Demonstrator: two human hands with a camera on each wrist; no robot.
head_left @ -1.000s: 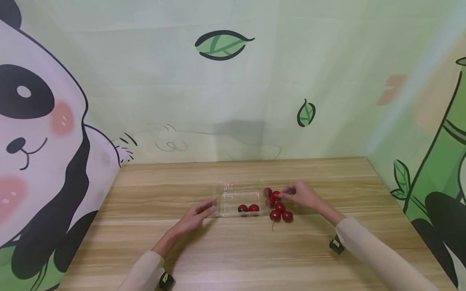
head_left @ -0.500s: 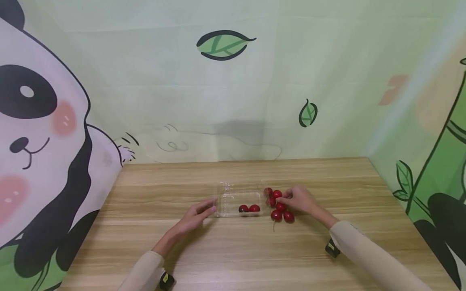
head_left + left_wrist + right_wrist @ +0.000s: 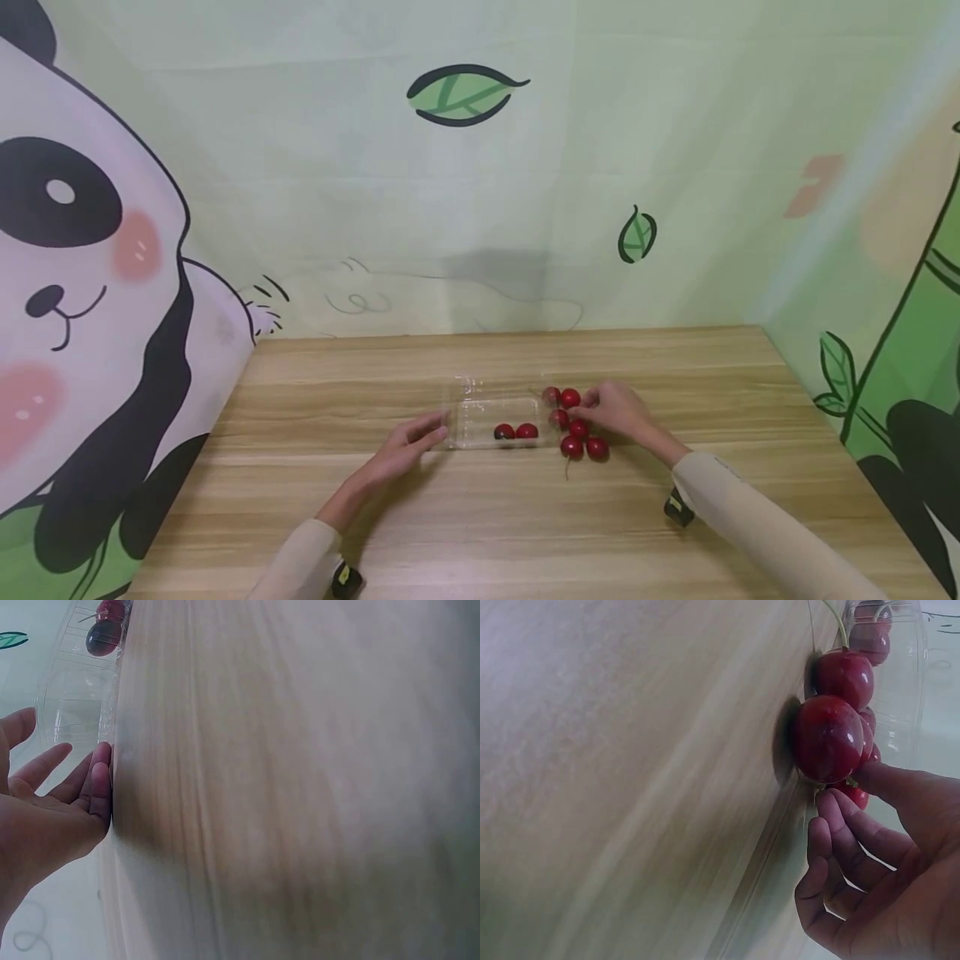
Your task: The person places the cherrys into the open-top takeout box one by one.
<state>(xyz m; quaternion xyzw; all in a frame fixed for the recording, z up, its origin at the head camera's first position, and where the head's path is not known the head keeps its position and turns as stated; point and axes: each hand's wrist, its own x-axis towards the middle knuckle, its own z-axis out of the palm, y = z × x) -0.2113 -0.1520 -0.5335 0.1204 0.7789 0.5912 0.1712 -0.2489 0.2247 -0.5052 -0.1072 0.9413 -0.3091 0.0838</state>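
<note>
A clear plastic box point(image 3: 487, 410) sits on the table with two dark red cherries point(image 3: 527, 432) inside its front right part. My left hand point(image 3: 408, 446) rests at the box's left side, fingers fairly straight; the left wrist view shows the fingertips point(image 3: 102, 754) right at its edge. Several more cherries point(image 3: 578, 429) lie along the box's right side, one with a long stem. Over them is my right hand point(image 3: 615, 410), thumb and index finger apart. In the right wrist view these stand near a red cherry point(image 3: 853, 796) with a green stem end, partly hidden behind a larger cherry point(image 3: 829, 739).
The wood-grain table point(image 3: 420, 525) runs back to a pale green printed cloth point(image 3: 337, 167) with a panda point(image 3: 90, 250) on the left. Small black devices point(image 3: 678, 507) hang at both wrists below the sleeves.
My right hand has shifted slightly nearer and to the left, from the far cherry towards those in the middle. The left hand stays at the box, and the two cherries inside lie as before.
</note>
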